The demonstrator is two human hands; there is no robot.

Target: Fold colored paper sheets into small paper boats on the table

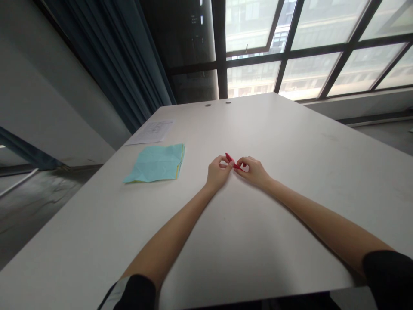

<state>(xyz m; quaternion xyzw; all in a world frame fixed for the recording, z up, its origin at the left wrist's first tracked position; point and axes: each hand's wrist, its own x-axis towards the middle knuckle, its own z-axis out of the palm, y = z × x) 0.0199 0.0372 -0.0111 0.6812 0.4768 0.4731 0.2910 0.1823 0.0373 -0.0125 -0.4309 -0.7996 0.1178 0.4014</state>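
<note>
A small piece of folded red paper [229, 157] is held between my two hands, just above or on the white table [206, 241]. My left hand [219, 171] pinches its left part between thumb and fingers, with a pointed red end sticking up past the fingertips. My right hand [253, 171] pinches the right part, its fingers curled close to the left thumb. The fingers cover much of the paper, so its full shape is hidden.
Left of my hands lie stacked light-blue sheets [156, 163] with yellow edges showing. Behind them, a printed white sheet [153, 131] lies by the table's left edge. Two round holes sit near the far edge. A dark blue curtain [119, 56] and windows stand beyond.
</note>
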